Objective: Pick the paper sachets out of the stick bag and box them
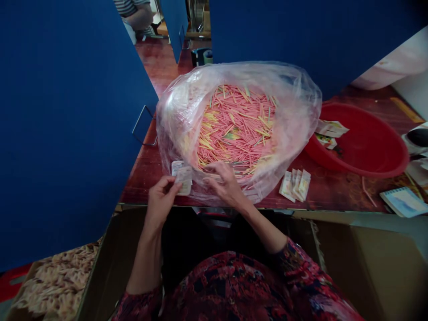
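A large clear plastic bag stands with its mouth spread, full of thin pink, yellow and green sticks. At the bag's near left corner, my left hand pinches a small clear packet between thumb and fingers. Beneath that packet lies a small printed pad or packet, partly covered. My right hand is over the bag's near rim, fingers curved and apart, close to the nearest sticks. Nothing shows in its grasp.
Several small printed packets lie right of the bag. A red basin holds some paper packets. A spiral notepad sits at the right table edge. Blue panels flank the table; a co-worker's arm shows beyond.
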Demonstrator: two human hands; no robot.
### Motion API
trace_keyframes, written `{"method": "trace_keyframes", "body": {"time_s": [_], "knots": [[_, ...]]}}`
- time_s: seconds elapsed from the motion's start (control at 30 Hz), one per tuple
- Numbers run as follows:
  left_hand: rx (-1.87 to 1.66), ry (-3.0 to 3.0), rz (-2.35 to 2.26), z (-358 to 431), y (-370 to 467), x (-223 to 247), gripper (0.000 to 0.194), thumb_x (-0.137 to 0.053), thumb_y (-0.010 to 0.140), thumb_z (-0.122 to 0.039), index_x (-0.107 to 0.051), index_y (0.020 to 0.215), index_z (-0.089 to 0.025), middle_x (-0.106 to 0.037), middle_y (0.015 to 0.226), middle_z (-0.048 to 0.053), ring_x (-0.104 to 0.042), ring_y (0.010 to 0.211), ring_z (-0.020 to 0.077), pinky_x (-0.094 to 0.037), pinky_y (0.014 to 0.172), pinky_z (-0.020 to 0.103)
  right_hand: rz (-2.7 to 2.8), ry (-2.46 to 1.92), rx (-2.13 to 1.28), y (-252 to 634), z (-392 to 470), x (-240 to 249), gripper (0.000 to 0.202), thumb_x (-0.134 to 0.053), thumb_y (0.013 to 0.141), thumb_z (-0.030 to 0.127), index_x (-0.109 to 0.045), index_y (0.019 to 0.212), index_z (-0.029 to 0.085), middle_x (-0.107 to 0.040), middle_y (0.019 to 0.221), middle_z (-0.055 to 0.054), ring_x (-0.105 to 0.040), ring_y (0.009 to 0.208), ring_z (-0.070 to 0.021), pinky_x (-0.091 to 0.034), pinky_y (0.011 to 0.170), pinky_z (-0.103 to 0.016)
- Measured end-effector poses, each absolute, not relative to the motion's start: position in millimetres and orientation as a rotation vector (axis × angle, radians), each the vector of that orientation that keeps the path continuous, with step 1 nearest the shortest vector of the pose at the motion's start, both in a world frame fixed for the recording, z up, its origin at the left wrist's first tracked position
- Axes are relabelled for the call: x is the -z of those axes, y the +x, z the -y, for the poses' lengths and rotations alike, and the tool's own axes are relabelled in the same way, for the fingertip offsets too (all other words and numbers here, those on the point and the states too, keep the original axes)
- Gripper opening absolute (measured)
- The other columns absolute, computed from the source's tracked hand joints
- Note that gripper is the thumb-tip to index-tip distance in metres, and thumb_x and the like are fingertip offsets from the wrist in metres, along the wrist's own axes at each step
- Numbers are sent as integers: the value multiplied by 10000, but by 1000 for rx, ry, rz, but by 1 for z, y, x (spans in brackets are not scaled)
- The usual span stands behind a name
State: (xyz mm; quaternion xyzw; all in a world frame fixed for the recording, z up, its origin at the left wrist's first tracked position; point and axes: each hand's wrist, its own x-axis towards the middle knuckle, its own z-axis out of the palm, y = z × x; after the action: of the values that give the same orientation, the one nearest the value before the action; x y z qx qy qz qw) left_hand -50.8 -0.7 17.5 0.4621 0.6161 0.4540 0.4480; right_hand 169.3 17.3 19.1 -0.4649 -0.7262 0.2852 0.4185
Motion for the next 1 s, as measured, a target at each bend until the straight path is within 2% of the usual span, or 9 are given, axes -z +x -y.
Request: {"method": "trace_keyframes", "body": {"time_s": [0.1,0.17,0.37,0.43,0.5,0.6,0.7,0.87,1.0], "knots": [[-1015,1196,-1340,6,-35,-19,245,-755,767,-400,-700,844,-173,-677,780,4,-608,707,142,-495,674,237,1877,-1046,-901,152,-26,-21,140,-612,946,322,-621,883,196,-625,851,-19,-549,818,-174,-405,775,-309],[-1005,1161,-1293,4,-26,-13,266,-736,788,-429,-690,869,-180,-670,771,-2,-600,691,141,-491,663,239,1871,-1062,-934,148,-29,-19,258,-598,939,295,-516,714,200,-519,712,18,-464,697,-145,-342,686,-284],[-1004,1210,-1412,1,-7,2,295,-626,857,-466,-691,783,-188,-601,657,-13,-521,621,143,-414,590,240,1807,-1227,-1014,152,-28,-10,385,-550,953,353,-363,646,218,-396,637,43,-361,635,-131,-257,634,-282],[-1032,1211,-1465,2,-4,1,290,-588,878,-443,-689,766,-195,-581,637,-16,-507,614,147,-403,587,244,1807,-1277,-1030,155,-32,-10,385,-498,986,390,-381,660,221,-405,639,40,-378,638,-136,-278,637,-278],[-1078,1185,-1515,4,-2,-1,273,-579,880,-422,-687,763,-200,-582,641,-17,-507,617,151,-407,594,246,1850,-1388,-901,157,-41,-14,333,-463,1009,385,-468,721,218,-487,700,17,-444,700,-154,-328,693,-281],[-1123,1159,-1571,5,-1,1,260,-583,871,-412,-688,762,-202,-599,656,-13,-515,625,154,-407,593,245,1965,-1672,-410,155,-63,-22,192,-511,989,353,-604,946,191,-623,977,-90,-518,936,-236,-359,858,-354],[-1126,1169,-1602,6,-4,6,265,-584,866,-422,-694,781,-197,-614,673,-9,-524,641,156,-403,601,245,2068,-1830,-24,144,-86,-28,256,-528,970,348,-615,1096,142,-602,1149,-196,-479,1067,-323,-342,910,-440],[-1125,1154,-1622,8,-8,13,291,-585,870,-447,-694,813,-184,-611,681,-8,-524,644,154,-399,610,249,2086,-1944,78,122,-106,-21,295,-355,983,158,-611,1104,77,-600,1105,-246,-486,1026,-348,-345,870,-491],[-1152,1127,-1611,9,-11,11,283,-598,864,-447,-693,807,-186,-612,675,-8,-523,629,154,-401,601,250,2068,-1995,15,114,-110,-13,319,-329,971,108,-616,1108,82,-603,1117,-255,-504,1048,-362,-352,888,-513]]}}
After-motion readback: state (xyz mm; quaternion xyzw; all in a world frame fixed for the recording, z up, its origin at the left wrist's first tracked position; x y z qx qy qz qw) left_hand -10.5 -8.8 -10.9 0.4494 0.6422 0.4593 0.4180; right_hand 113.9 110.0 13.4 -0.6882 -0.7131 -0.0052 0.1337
